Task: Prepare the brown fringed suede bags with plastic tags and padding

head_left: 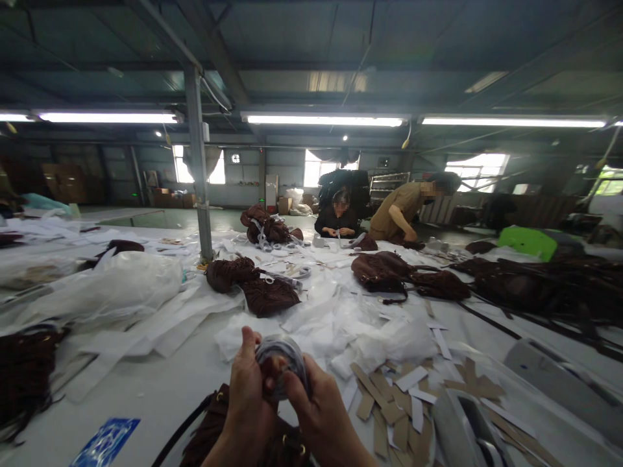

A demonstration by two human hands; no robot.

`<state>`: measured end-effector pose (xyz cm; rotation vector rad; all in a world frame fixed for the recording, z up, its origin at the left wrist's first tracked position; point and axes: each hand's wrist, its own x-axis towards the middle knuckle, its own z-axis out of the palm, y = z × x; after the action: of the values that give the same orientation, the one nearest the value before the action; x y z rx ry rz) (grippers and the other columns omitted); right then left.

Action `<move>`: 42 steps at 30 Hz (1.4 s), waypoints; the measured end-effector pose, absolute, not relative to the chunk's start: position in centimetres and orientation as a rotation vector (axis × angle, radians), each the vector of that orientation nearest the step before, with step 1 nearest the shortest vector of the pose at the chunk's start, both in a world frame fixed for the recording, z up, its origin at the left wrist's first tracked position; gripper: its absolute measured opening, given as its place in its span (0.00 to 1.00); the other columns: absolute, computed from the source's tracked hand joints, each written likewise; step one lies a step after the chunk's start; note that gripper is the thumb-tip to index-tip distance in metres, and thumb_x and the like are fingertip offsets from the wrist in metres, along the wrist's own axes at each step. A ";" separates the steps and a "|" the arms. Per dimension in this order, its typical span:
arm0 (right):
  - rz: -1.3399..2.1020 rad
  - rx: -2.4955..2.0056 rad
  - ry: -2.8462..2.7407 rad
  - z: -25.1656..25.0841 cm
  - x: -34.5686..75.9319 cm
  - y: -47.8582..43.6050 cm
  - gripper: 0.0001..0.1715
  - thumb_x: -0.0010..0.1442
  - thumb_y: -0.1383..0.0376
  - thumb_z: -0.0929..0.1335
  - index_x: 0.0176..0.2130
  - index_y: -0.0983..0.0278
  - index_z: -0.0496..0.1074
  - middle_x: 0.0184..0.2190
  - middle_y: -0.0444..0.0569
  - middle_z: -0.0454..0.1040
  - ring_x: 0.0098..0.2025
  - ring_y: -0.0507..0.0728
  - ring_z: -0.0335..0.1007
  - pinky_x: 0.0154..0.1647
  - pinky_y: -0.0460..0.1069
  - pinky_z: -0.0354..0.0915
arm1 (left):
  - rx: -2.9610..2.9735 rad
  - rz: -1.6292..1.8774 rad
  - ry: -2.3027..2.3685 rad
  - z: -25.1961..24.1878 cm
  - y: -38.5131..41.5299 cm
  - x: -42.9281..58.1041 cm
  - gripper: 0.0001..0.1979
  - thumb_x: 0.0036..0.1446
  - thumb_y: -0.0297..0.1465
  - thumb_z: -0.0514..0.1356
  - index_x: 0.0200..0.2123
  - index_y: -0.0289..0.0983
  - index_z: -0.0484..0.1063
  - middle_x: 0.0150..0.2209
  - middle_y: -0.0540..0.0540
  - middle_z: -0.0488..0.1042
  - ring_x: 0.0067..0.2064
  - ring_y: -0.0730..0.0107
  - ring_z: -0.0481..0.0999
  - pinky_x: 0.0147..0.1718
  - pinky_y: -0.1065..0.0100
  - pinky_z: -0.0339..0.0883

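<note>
Apparently midway: left hand (246, 383) and right hand (318, 399) both clamped on grey roll (292, 350); near brown bag (211, 421) lies beneath. Amount done or left: cannot tell.

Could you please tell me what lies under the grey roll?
Beneath the grey roll, part of a dark brown bag shows between and beside the forearms; the stretch covered by the left hand, right hand and forearms cannot be seen.

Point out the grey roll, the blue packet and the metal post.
Grey roll (293, 353): head view, upper right rim.
Blue packet (106, 443): head view, middle of its face.
Metal post (197, 155): head view, middle of its shaft.
</note>
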<state>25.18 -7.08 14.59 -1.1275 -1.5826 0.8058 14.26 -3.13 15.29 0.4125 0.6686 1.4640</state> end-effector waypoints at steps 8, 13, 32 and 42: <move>0.535 -1.320 -2.104 17.1 27.8 -7.3 0.04 0.58 0.64 0.66 0.35 0.63 0.69 0.25 0.43 0.73 0.28 0.54 0.70 0.27 0.45 0.56 | 1.589 0.833 0.718 18.8 -2.7 11.0 0.21 0.47 0.45 0.66 0.37 0.35 0.73 0.18 0.52 0.69 0.17 0.78 0.63 0.15 0.79 0.50; 0.394 -1.371 -1.956 20.1 27.1 -6.0 0.16 0.58 0.53 0.67 0.37 0.61 0.65 0.24 0.40 0.69 0.26 0.53 0.65 0.25 0.45 0.52 | 1.149 1.255 0.653 21.2 -2.5 13.4 0.18 0.47 0.44 0.66 0.28 0.37 0.66 0.15 0.59 0.61 0.14 0.84 0.54 0.12 0.80 0.45; 0.408 -1.483 -2.223 12.8 30.1 -5.8 0.12 0.61 0.58 0.64 0.36 0.64 0.69 0.27 0.49 0.75 0.29 0.57 0.70 0.26 0.46 0.53 | 1.494 0.636 0.777 15.2 -0.5 13.3 0.20 0.49 0.47 0.64 0.36 0.36 0.73 0.18 0.52 0.69 0.14 0.79 0.61 0.13 0.78 0.50; 0.559 -1.515 -1.928 11.4 29.6 -6.8 0.10 0.63 0.58 0.62 0.34 0.61 0.60 0.22 0.40 0.66 0.25 0.52 0.63 0.25 0.44 0.52 | 1.119 0.977 0.727 13.3 -1.9 14.9 0.21 0.52 0.48 0.61 0.40 0.38 0.67 0.15 0.59 0.63 0.13 0.81 0.55 0.12 0.80 0.48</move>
<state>29.56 -6.75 11.37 -1.5153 -1.9285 0.5586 14.90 -1.90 13.32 1.1193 0.7272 0.9771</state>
